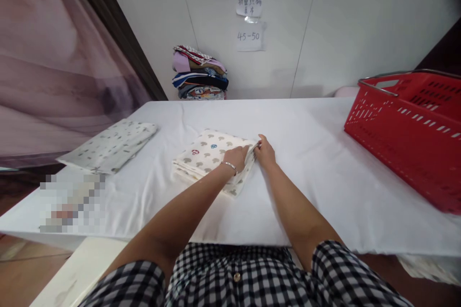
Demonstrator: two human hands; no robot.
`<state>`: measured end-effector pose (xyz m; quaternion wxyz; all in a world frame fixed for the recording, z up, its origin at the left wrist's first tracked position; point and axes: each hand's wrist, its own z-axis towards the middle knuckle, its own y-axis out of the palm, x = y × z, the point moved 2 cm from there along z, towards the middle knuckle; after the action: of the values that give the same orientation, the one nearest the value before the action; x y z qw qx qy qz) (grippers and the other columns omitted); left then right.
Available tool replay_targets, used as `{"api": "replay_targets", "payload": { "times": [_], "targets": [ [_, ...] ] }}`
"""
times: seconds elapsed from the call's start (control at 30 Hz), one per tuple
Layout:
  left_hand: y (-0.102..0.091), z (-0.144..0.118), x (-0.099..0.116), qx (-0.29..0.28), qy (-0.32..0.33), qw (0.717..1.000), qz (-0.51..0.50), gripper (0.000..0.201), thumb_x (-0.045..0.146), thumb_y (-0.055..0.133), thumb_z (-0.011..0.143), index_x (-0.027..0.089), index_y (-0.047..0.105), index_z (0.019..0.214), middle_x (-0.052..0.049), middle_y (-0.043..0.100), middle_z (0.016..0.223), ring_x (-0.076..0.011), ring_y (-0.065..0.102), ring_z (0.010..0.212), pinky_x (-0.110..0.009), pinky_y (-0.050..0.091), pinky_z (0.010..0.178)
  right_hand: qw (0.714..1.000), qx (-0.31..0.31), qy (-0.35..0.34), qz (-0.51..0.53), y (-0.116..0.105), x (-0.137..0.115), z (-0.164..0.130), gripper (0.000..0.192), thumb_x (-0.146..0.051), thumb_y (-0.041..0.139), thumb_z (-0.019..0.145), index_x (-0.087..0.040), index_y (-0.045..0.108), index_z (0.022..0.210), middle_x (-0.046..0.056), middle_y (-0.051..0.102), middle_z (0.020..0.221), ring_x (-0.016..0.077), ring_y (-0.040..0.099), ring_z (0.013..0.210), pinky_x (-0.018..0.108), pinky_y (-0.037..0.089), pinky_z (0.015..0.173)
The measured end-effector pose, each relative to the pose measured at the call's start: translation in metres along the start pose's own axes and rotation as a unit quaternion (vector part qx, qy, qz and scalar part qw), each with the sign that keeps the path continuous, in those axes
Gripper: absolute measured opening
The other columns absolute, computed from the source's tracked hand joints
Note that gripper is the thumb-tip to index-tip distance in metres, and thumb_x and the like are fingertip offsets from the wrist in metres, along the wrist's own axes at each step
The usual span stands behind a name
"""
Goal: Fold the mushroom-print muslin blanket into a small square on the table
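Note:
A white cloth with grey mushroom prints, plus a red and a blue one, lies folded in layers on the table in front of me. My left hand rests on top of it, the index finger stretched toward its right edge; the other fingers are partly hidden. At that right edge, my right hand pinches a corner of the cloth between thumb and fingers, lifting it slightly.
The table has a white tablecloth. To the left lies another folded, patterned cloth. A red basket with a metal handle stands at the right. Behind the table is a stack of folded fabrics, near paper signs on the wall.

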<state>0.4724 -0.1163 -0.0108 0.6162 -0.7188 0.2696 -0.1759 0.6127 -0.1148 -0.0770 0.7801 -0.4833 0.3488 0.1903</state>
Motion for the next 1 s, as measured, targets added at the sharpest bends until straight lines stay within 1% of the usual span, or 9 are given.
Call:
{"api": "replay_targets", "payload": {
  "times": [0.1, 0.2, 0.27, 0.37, 0.47, 0.53, 0.6, 0.77, 1.0],
  "targets": [
    [0.001, -0.006, -0.013, -0.001, 0.030, 0.999, -0.035, 0.073, 0.013, 0.047, 0.076, 0.028, 0.022, 0.143, -0.008, 0.048, 0.134, -0.0233, 0.056, 0.108, -0.035, 0.046, 0.087, 0.999, -0.016, -0.018, -0.030, -0.001, -0.001, 0.000, 0.036, -0.018, 0.044, 0.078, -0.022, 0.055, 0.111, 0.005, 0.059, 0.108, 0.0192, 0.053, 0.095, 0.031, 0.042, 0.082],
    [0.002, -0.012, -0.027, 0.012, 0.061, 0.994, -0.087, 0.077, 0.007, 0.044, 0.075, 0.033, 0.022, 0.144, 0.001, 0.042, 0.141, -0.0182, 0.052, 0.116, -0.030, 0.041, 0.097, 0.998, -0.018, -0.021, -0.050, -0.001, 0.000, 0.000, 0.030, -0.019, 0.044, 0.079, -0.023, 0.059, 0.105, 0.004, 0.060, 0.107, 0.0188, 0.054, 0.095, 0.030, 0.043, 0.081],
    [0.004, -0.017, -0.032, 0.029, 0.074, 0.990, -0.115, 0.072, 0.005, 0.043, 0.075, 0.035, 0.033, 0.140, 0.004, 0.035, 0.146, -0.0151, 0.050, 0.118, -0.027, 0.039, 0.101, 0.998, -0.018, -0.019, -0.053, 0.000, 0.001, 0.001, 0.030, -0.019, 0.044, 0.079, -0.022, 0.059, 0.105, 0.004, 0.060, 0.106, 0.0186, 0.054, 0.094, 0.030, 0.043, 0.080],
    [0.006, -0.024, -0.030, 0.051, 0.070, 0.988, -0.125, 0.049, 0.009, 0.042, 0.080, 0.033, 0.057, 0.121, 0.006, 0.027, 0.150, -0.0140, 0.054, 0.113, -0.025, 0.041, 0.098, 0.999, -0.020, -0.022, -0.046, 0.002, 0.003, 0.002, 0.031, -0.018, 0.044, 0.079, -0.021, 0.059, 0.106, 0.004, 0.060, 0.107, 0.0182, 0.054, 0.093, 0.029, 0.043, 0.080],
    [0.005, -0.029, -0.021, 0.071, 0.014, 0.993, -0.096, 0.029, 0.026, 0.045, 0.085, 0.028, 0.066, 0.106, 0.003, 0.031, 0.148, -0.0184, 0.060, 0.104, -0.031, 0.047, 0.091, 0.999, -0.024, -0.019, -0.035, 0.003, 0.006, 0.003, 0.031, -0.018, 0.045, 0.078, -0.022, 0.059, 0.106, 0.004, 0.061, 0.107, 0.0176, 0.055, 0.091, 0.029, 0.043, 0.080],
    [0.004, -0.029, -0.015, 0.075, -0.020, 0.995, -0.069, 0.031, 0.041, 0.049, 0.083, 0.024, 0.066, 0.103, 0.000, 0.035, 0.145, -0.0226, 0.060, 0.102, -0.036, 0.048, 0.088, 0.999, -0.025, -0.020, -0.030, 0.003, 0.007, 0.004, 0.032, -0.018, 0.046, 0.078, -0.022, 0.059, 0.107, 0.004, 0.061, 0.107, 0.0174, 0.055, 0.090, 0.029, 0.043, 0.081],
    [0.004, -0.025, -0.011, 0.071, -0.035, 0.995, -0.053, 0.037, 0.049, 0.050, 0.082, 0.023, 0.067, 0.100, -0.002, 0.039, 0.143, -0.0246, 0.058, 0.105, -0.037, 0.048, 0.087, 0.999, -0.023, -0.020, -0.026, 0.003, 0.008, 0.003, 0.033, -0.018, 0.046, 0.078, -0.021, 0.060, 0.107, 0.004, 0.061, 0.108, 0.0173, 0.055, 0.090, 0.029, 0.043, 0.082],
    [0.004, -0.014, -0.008, 0.060, -0.067, 0.995, -0.051, 0.032, 0.041, 0.047, 0.083, 0.023, 0.068, 0.099, -0.003, 0.046, 0.137, -0.0245, 0.049, 0.115, -0.038, 0.043, 0.093, 0.999, -0.024, -0.011, -0.021, 0.003, 0.007, 0.002, 0.033, -0.020, 0.046, 0.079, -0.020, 0.060, 0.109, 0.004, 0.062, 0.107, 0.0171, 0.056, 0.090, 0.029, 0.043, 0.083],
    [-0.003, -0.010, 0.006, -0.011, -0.080, 0.997, -0.007, 0.042, 0.025, 0.052, 0.074, 0.018, 0.059, 0.115, -0.013, 0.048, 0.129, -0.0292, 0.045, 0.115, -0.050, 0.037, 0.094, 0.999, -0.031, 0.003, -0.018, 0.000, 0.003, 0.002, 0.032, -0.020, 0.047, 0.079, -0.022, 0.061, 0.108, 0.003, 0.063, 0.106, 0.0167, 0.056, 0.090, 0.028, 0.043, 0.081]
  ]
}}
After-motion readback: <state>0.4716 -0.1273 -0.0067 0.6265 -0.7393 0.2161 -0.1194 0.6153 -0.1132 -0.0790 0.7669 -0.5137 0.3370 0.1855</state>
